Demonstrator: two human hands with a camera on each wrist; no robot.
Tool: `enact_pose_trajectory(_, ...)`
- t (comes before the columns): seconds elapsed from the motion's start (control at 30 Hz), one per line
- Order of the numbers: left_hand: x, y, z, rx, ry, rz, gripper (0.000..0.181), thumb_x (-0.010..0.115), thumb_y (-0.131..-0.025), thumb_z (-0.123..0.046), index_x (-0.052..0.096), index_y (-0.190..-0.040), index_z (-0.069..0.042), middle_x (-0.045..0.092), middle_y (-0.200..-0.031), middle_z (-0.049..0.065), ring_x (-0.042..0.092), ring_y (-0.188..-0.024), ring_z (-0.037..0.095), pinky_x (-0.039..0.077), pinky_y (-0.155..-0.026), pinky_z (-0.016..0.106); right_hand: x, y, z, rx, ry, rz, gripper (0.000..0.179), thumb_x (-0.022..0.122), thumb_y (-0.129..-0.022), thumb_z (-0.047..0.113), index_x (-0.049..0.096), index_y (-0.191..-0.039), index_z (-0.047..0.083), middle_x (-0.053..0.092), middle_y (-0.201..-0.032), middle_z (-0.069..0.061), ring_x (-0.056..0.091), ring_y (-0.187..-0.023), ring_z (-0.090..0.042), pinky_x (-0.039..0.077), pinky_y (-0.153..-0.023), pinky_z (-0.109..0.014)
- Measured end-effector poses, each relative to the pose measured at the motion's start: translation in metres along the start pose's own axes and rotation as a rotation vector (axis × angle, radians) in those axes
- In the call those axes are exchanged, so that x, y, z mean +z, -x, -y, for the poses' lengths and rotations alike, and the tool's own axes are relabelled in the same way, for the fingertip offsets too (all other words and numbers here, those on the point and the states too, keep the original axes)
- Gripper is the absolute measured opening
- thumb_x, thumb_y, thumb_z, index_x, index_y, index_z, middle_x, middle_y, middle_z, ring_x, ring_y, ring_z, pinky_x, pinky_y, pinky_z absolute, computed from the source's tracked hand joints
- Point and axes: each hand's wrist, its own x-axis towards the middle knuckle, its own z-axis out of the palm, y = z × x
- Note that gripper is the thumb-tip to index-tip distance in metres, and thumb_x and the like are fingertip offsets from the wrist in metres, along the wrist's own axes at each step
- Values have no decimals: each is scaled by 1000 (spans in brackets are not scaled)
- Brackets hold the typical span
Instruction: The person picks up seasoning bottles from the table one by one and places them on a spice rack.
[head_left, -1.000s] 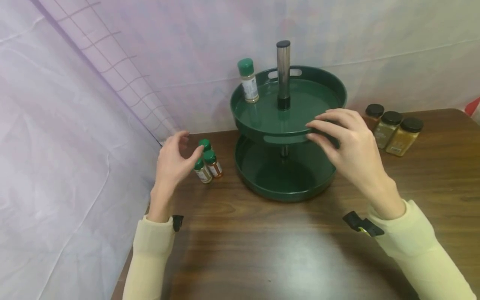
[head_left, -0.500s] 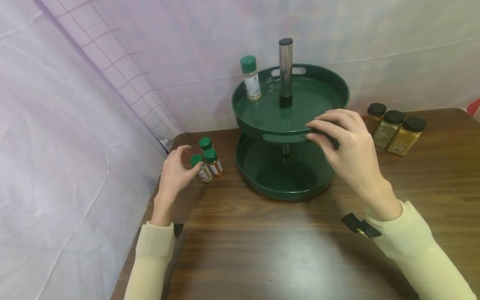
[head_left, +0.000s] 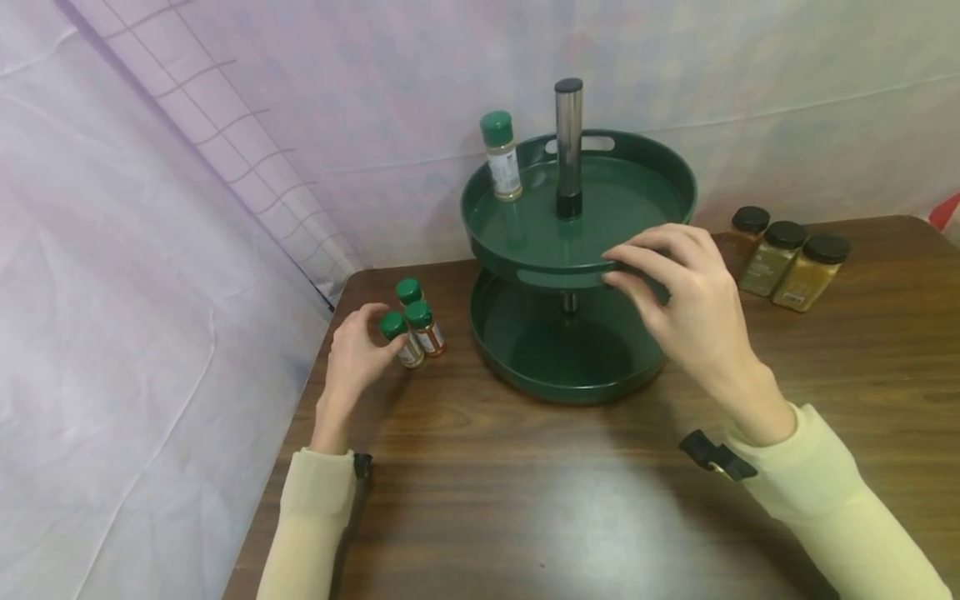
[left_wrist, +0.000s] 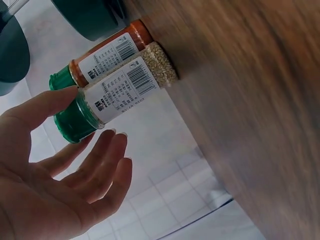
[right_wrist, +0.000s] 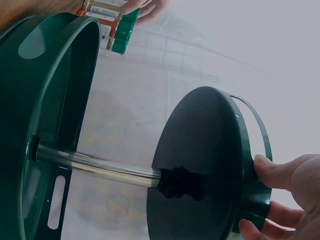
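Lowered left hand (head_left: 356, 350) since half a second ago, from just beside front jar (left_wrist: 120, 92) to around its green cap (left_wrist: 75, 120). Little or no shift in right hand (head_left: 690, 292). In left wrist view: thumb against one side of cap, index finger curving behind the other, remaining fingers spread beyond; gap narrow, about cap's width, but cannot tell whether gripped or merely bracketed. Front jar upright on table (head_left: 480, 500), pale seeds inside, touching or nearly touching red jar (head_left: 429, 333), with rear jar (head_left: 408, 292) close behind. Reached from above and from the outer side, probably because of that crowding. At front of upper tray (head_left: 600, 187), rim pinched between thumb and fingers of right hand; judged a steadying hold, since possibly free to turn about post (head_left: 569, 142). Toward left edge of upper tray: lone jar (head_left: 502, 162), upright, also green-capped, perhaps set there for the rim's guard against toppling. Directly beneath, on same post: lower tray (head_left: 555, 367), down on table. Beyond right hand, on table: black-capped jars (head_left: 776, 262), three in a close row, presumably grouped by kind.
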Motion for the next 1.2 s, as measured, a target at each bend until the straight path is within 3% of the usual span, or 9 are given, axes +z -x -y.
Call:
enact_pose_trajectory(0.57, -9, 4, -9, -53, -9, -43, 41, 80, -87, -17, 66, -121, 1, 71, -110, 18, 68, -90, 31, 55, -76, 46, -2, 0, -1, -27, 22, 19, 22, 80, -85, 5, 77, -106, 0, 68, -105, -16, 55, -108, -38, 43, -98, -47)
enact_pose_trajectory(0.77, -24, 9, -16, -59, -3, -96, 39, 80, -86, -17, 67, -118, 1, 72, -106, 20, 68, -88, 32, 54, -77, 45, -1, 0, 0, -19, 7, 8, 22, 81, -84, 4, 77, -105, 1, 68, -104, -15, 55, -108, -38, 43, -98, -47)
enact_pose_trajectory(0.97, -44, 13, -33, -50, -4, -129, 40, 80, -87, -19, 67, -119, 3, 72, -104, 21, 66, -87, 33, 52, -77, 45, 1, 0, 1, 8, -25, -20, 24, 84, -81, 1, 78, -103, 3, 69, -102, -14, 56, -107, -37, 44, -96, -49)
enact_pose_trajectory(1.2, -63, 9, -54, 18, 3, -188, 37, 78, -86, -19, 69, -115, 3, 72, -101, 19, 68, -82, 30, 52, -73, 39, 0, 0, 1, 15, -24, -14, 24, 83, -81, 1, 78, -104, 3, 69, -103, -14, 55, -108, -37, 43, -95, -49)
